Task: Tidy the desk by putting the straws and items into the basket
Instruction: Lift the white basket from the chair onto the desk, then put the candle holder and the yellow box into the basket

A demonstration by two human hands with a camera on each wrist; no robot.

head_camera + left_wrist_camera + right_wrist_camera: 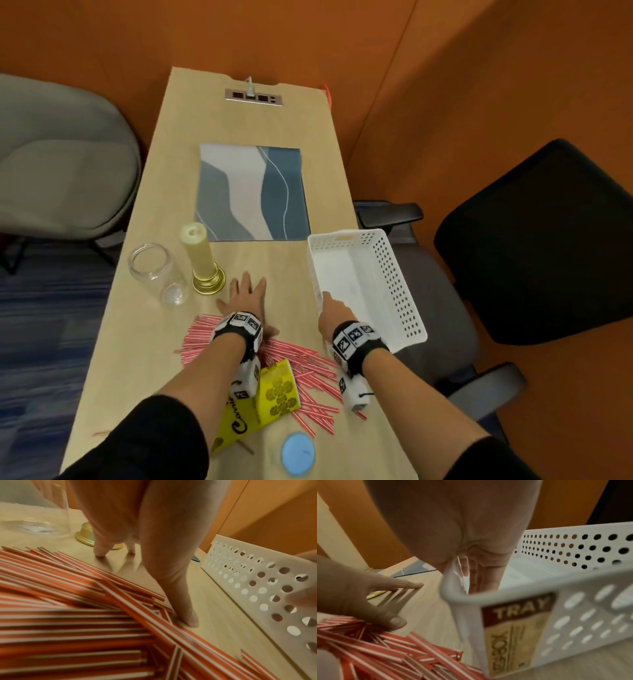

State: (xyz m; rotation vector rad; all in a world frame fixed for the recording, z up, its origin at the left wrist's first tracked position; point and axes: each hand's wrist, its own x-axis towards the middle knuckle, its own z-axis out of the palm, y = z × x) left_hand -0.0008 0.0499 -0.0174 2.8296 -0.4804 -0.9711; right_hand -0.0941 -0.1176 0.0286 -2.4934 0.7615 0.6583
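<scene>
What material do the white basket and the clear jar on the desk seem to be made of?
The white basket looks like matte moulded plastic: thin walls punched with even round holes, rounded rim. The clear jar is transparent and glossy, with highlights on its base; glass or clear plastic, the pictures cannot settle which.

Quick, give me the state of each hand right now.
Left hand: open, fingers spread flat on the desk beside the straws, holding nothing.
Right hand: grips the near corner of the basket wall.
</scene>
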